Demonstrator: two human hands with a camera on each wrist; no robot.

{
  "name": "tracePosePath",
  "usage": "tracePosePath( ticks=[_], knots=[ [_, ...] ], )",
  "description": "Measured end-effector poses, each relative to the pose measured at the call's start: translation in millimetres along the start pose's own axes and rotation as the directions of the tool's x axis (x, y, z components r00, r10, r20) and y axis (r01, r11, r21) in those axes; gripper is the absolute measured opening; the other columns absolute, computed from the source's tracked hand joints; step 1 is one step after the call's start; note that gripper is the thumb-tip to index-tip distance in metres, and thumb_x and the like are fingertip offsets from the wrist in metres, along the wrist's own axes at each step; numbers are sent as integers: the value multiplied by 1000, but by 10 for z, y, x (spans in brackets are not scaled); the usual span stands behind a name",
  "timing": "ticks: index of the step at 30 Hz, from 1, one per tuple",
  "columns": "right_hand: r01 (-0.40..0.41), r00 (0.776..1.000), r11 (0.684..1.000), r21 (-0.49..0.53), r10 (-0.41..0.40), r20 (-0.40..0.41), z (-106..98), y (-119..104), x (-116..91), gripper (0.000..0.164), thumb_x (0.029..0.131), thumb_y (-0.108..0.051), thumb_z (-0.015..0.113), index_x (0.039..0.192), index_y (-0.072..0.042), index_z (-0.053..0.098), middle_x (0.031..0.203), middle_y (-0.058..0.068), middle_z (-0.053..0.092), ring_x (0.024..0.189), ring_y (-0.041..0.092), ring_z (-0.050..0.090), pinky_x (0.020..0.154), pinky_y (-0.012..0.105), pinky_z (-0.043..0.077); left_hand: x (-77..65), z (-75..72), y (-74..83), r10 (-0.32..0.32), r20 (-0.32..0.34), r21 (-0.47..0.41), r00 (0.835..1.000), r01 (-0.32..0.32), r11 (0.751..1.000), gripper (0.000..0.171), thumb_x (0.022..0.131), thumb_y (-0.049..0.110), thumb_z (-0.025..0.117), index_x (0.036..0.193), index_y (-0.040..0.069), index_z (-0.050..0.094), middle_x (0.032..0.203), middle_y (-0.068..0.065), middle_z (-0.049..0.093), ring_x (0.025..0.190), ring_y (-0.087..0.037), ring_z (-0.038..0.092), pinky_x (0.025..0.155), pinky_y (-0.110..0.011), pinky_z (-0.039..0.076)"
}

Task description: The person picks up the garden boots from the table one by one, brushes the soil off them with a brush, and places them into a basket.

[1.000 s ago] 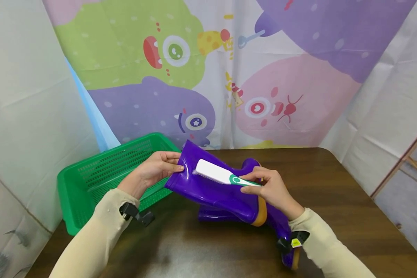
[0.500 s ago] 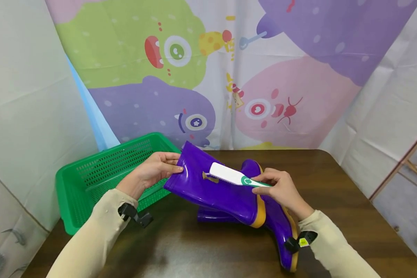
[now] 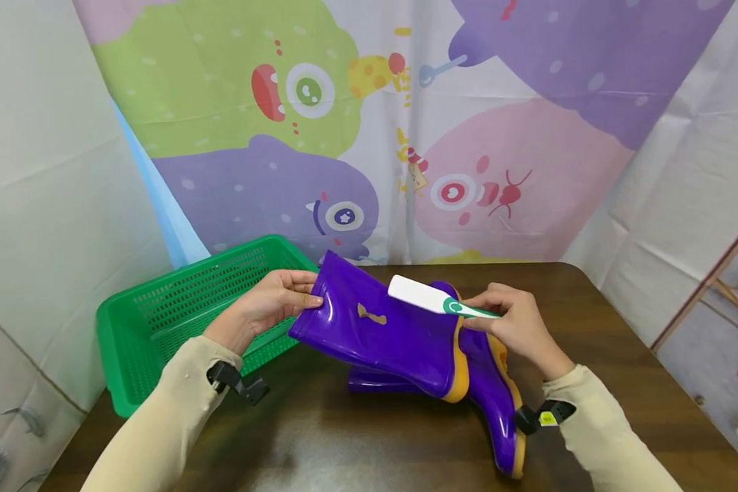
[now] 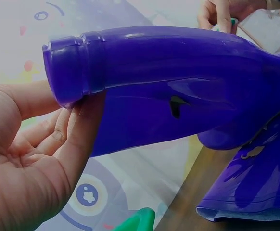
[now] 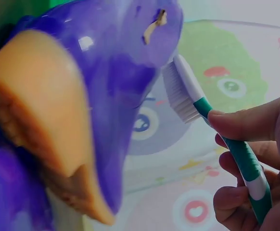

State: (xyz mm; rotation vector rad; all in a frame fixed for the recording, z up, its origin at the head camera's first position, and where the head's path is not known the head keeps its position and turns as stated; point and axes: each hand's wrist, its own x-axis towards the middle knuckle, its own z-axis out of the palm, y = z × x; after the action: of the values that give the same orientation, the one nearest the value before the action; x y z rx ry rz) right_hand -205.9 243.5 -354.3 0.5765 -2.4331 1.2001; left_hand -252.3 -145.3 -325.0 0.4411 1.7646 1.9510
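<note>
My left hand pinches the top edge of a shiny purple rain boot with a yellow-orange sole. The boot lies tilted, its shaft toward the left. A brown smudge marks the shaft. My right hand grips the green-and-white handle of a white scrub brush. In the right wrist view the bristles stand apart from the boot, pointing toward it. A second purple boot lies underneath, partly hidden by the first; the left wrist view shows another brown mark on it.
At the left on the brown table stands a green perforated basket, close behind my left hand. A cartoon-print curtain hangs along the table's back edge.
The brush has lifted off the boot's shaft and moved right with my right hand, uncovering the brown smudge. My left hand keeps its hold on the boot's top edge.
</note>
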Motion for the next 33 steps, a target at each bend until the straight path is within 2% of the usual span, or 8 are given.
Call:
tracePosePath(
  ticks=[3,7,14,17,24,33],
  knots=[
    [27,1000,999,17,-27,-15,-22,-76,31,22,72,-4,87,93,-8,81,69,-2,57,62,13,51,56,24,43,-3,14,16,-7,2,16,1000,7,1000,40,90,-15,57,130,-13,55,94,-7,72,83,-17,71,76,-32,59],
    [30,1000,992,119,-29,-11,-8,-181,75,21,73,-1,85,94,-4,80,69,1,56,61,14,54,54,23,46,-19,9,26,-7,8,32,1000,7,999,42,89,-15,58,131,-15,53,93,-6,72,83,-17,71,77,-33,59],
    [63,997,975,214,-72,32,109,-316,123,23,74,0,84,96,-3,79,67,1,52,61,16,49,55,24,43,-11,15,14,7,20,52,1000,-8,999,41,88,-14,60,129,-16,54,92,-6,73,83,-16,71,77,-32,59],
    [53,995,966,253,-72,65,179,-350,128,23,75,0,84,97,-2,79,67,0,50,62,16,48,57,25,43,-6,23,12,10,18,53,1000,-11,999,41,89,-14,60,129,-16,54,93,-6,73,83,-16,71,77,-32,59],
    [15,991,969,246,-47,125,313,-352,120,23,73,-1,85,95,-4,80,70,1,57,65,16,47,59,25,40,-6,16,8,16,25,48,1000,-17,999,41,89,-15,59,129,-18,52,92,-6,72,83,-16,71,77,-31,59],
    [-38,988,976,215,4,156,316,-331,91,22,73,0,85,94,-5,80,71,1,58,65,17,47,58,26,38,-16,-12,-9,25,32,43,999,-26,999,42,89,-15,58,130,-20,50,92,-6,72,83,-15,71,76,-30,59]
  ],
)
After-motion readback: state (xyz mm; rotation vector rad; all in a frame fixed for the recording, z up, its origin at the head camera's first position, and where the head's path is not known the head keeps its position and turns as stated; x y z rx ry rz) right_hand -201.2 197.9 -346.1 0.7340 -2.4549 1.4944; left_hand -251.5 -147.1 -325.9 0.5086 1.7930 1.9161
